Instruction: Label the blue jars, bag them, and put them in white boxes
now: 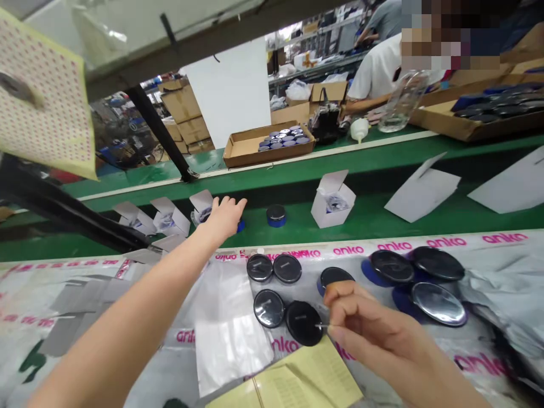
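The right hand (pixel 374 334) is nearly closed, pinching a thin metal pin (pixel 322 326) between thumb and fingertips, its point just beside a black round lid (pixel 303 323). That lid lies among other black discs on a printed plastic sheet (pixel 480 362), with yellow paper (pixel 306 374) at the near edge. Farther off, the left hand (pixel 227 218) reaches out open, fingers spread, just beside a blue-rimmed round case (pixel 240 225) on the green bench (pixel 374 218), near small white boxes (pixel 170 218). A cardboard tray (pixel 242 148) of round cases sits beyond.

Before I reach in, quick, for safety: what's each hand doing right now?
Left hand: open, fingers spread, holding nothing visible.
Right hand: closed in a pinch, holding a thin metal pin.
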`<move>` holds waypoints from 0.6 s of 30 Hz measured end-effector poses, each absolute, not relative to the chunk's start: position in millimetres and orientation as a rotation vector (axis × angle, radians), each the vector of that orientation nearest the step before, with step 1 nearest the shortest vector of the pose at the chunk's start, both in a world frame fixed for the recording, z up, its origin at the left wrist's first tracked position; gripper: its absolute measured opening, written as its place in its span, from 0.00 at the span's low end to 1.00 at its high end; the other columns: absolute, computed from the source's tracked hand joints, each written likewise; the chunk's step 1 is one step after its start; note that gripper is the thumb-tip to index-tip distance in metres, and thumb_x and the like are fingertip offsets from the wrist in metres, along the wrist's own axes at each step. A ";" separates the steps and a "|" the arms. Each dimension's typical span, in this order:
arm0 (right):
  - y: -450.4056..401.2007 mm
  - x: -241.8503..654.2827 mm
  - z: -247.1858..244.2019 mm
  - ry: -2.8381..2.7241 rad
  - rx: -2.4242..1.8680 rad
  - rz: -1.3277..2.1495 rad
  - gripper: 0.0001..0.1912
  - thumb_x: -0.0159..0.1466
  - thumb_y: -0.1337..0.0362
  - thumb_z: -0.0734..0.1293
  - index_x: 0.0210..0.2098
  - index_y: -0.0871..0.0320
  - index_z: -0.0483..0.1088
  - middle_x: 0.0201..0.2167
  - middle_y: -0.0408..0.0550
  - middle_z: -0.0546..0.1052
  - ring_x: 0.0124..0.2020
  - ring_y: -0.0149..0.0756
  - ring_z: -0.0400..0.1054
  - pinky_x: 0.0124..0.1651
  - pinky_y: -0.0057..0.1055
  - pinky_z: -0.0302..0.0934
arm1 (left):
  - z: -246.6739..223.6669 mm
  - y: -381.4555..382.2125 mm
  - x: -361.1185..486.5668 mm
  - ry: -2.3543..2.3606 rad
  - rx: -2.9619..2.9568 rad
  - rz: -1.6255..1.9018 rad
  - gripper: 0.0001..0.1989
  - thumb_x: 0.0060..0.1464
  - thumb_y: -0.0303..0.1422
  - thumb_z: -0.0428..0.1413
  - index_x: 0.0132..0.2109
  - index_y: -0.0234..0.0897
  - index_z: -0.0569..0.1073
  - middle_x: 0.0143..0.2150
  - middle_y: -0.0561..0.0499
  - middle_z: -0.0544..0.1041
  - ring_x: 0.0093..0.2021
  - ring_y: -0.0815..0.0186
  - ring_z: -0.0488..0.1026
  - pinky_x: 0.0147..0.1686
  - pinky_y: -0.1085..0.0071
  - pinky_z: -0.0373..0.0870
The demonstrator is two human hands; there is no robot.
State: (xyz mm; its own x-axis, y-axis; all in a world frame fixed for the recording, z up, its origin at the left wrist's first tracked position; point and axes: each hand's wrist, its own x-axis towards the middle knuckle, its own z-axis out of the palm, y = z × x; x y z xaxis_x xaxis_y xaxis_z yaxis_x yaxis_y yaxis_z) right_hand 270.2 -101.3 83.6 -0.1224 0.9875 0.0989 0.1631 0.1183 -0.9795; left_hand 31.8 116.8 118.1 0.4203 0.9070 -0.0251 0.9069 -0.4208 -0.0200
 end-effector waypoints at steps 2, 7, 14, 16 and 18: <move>-98.9 272.2 82.1 -1.489 -1.192 1.128 0.12 0.65 0.60 0.68 0.25 0.52 0.73 0.35 0.49 0.75 0.34 0.40 0.73 0.29 0.31 0.71 | 106.0 133.2 34.9 -1.667 -2.653 0.126 0.36 0.34 0.16 0.69 0.54 0.37 0.75 0.46 0.40 0.82 0.59 0.41 0.71 0.66 0.34 0.53; -88.9 281.6 83.8 -1.435 -1.194 1.107 0.09 0.62 0.62 0.69 0.25 0.52 0.73 0.34 0.48 0.75 0.34 0.39 0.72 0.28 0.30 0.68 | 112.9 134.7 32.8 -1.635 -2.700 0.147 0.25 0.42 0.22 0.66 0.50 0.36 0.78 0.41 0.43 0.79 0.51 0.45 0.76 0.66 0.38 0.57; -63.2 275.2 105.0 -1.274 -1.212 1.121 0.08 0.61 0.60 0.71 0.26 0.53 0.75 0.45 0.51 0.78 0.39 0.40 0.74 0.33 0.32 0.68 | 140.5 60.7 44.5 -1.756 -3.006 -0.739 0.41 0.51 0.31 0.61 0.71 0.45 0.62 0.53 0.47 0.71 0.49 0.61 0.75 0.49 0.64 0.76; -55.4 268.7 109.9 -1.216 -1.210 1.153 0.09 0.61 0.59 0.72 0.26 0.54 0.75 0.52 0.52 0.77 0.46 0.43 0.75 0.40 0.35 0.70 | 130.5 33.1 51.4 -1.741 -3.115 -1.121 0.46 0.49 0.28 0.61 0.73 0.48 0.56 0.55 0.47 0.71 0.50 0.62 0.74 0.47 0.67 0.76; -49.1 262.6 112.3 -1.155 -1.170 1.232 0.10 0.61 0.59 0.73 0.26 0.55 0.75 0.55 0.52 0.77 0.52 0.46 0.75 0.47 0.38 0.70 | 116.6 12.0 57.0 -1.726 -3.159 -1.391 0.47 0.48 0.27 0.61 0.73 0.47 0.54 0.57 0.46 0.72 0.52 0.62 0.75 0.50 0.66 0.76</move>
State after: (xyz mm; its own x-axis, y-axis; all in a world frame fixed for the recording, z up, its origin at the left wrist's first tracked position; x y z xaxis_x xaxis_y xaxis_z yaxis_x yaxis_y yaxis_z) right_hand 262.6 -49.1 112.3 0.0098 0.9999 -0.0025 -0.0620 -0.0019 -0.9981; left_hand 57.0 12.0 116.6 0.4216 0.8788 0.2234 0.4050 -0.4030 0.8207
